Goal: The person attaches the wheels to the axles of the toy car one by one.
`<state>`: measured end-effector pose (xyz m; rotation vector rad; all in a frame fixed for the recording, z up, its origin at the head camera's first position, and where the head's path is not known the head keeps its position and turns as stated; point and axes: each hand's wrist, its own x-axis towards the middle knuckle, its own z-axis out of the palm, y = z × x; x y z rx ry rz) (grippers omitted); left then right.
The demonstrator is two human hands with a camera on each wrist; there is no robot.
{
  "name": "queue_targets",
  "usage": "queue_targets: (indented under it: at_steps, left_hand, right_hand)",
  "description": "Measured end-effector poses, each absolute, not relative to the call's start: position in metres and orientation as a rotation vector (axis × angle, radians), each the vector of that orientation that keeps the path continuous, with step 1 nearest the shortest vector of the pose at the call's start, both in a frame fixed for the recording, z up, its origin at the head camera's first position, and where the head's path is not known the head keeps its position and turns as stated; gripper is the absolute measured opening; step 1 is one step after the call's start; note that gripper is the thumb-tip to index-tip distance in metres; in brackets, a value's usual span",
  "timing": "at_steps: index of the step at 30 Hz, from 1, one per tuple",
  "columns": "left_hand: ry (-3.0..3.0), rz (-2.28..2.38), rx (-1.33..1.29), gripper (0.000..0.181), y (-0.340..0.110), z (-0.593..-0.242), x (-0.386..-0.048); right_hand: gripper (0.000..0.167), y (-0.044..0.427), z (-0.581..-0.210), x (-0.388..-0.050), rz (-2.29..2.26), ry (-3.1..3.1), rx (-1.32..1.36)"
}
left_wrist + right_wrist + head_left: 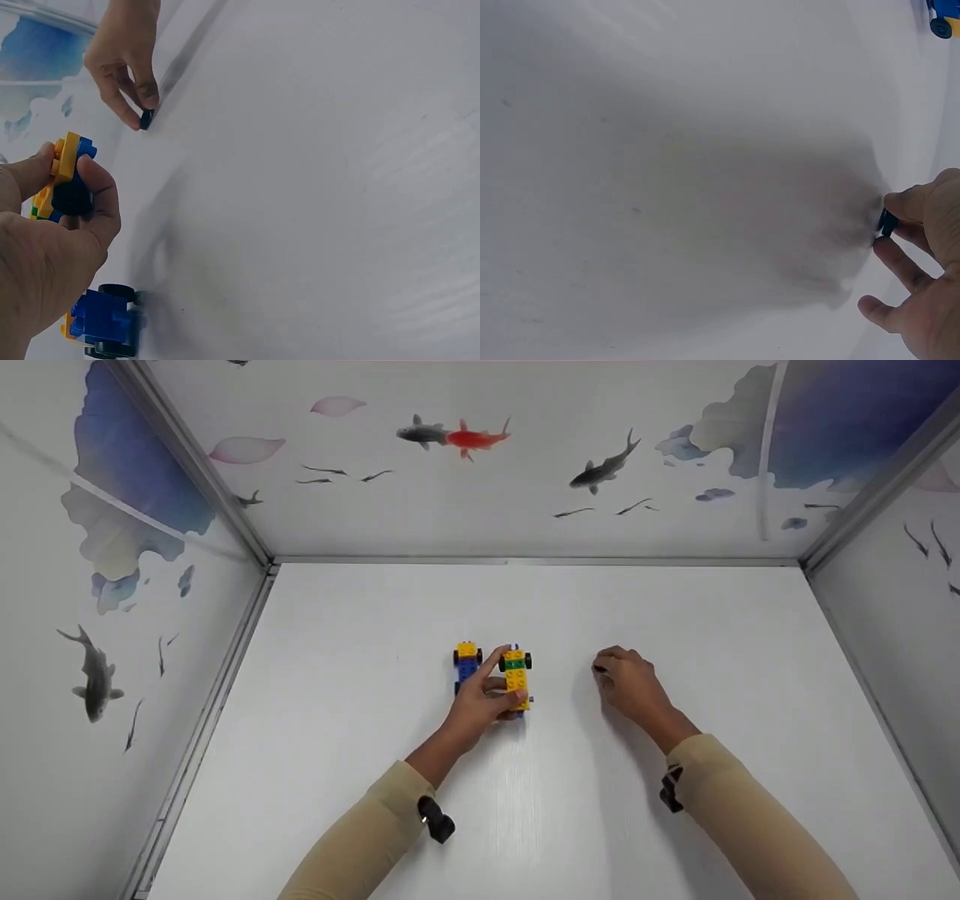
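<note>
My left hand (472, 712) grips a toy car of building blocks (516, 679), yellow on top with a green row and blue beneath. Black wheels flank its far end in the head view; a small blue stub sticks out at its near right side. My right hand (634, 682), off to the right, pinches a small black wheel (887, 223) between thumb and finger, close to the tabletop. Just left of the held car, a second block car (466, 666), blue and yellow with black wheels, rests on the table, partly hidden by my left hand in the head view.
The white tabletop (337, 660) is bounded by a back wall (525, 517) and side walls printed with fish and leaves. Metal strips run along the edges. A small black device (436, 819) is strapped at the left sleeve, another (672, 789) at the right.
</note>
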<state>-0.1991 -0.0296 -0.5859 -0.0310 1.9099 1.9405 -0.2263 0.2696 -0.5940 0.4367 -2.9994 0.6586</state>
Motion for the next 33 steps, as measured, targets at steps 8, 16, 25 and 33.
queue_targets:
  at_steps: [8, 16, 25, 33]
  left_hand:
    - [1.882, 1.956, -0.033, 0.085, -0.030, -0.583, -0.200]
    - [1.886, 1.960, -0.030, 0.083, -0.030, -0.583, -0.200]
    - [1.892, 1.957, -0.038, 0.082, -0.029, -0.581, -0.200]
    - [1.880, 1.973, -0.020, 0.083, -0.029, -0.582, -0.200]
  right_hand:
    - [0.020, 0.273, -0.594, -0.225, 0.591, -2.985, 0.425]
    - [0.027, 0.268, -0.589, -0.225, 0.825, -3.004, 0.358]
    - [0.037, 0.250, -0.576, -0.220, 1.073, -2.907, 0.413]
    - [0.037, 0.233, -0.565, -0.213, 1.187, -2.887, 0.502]
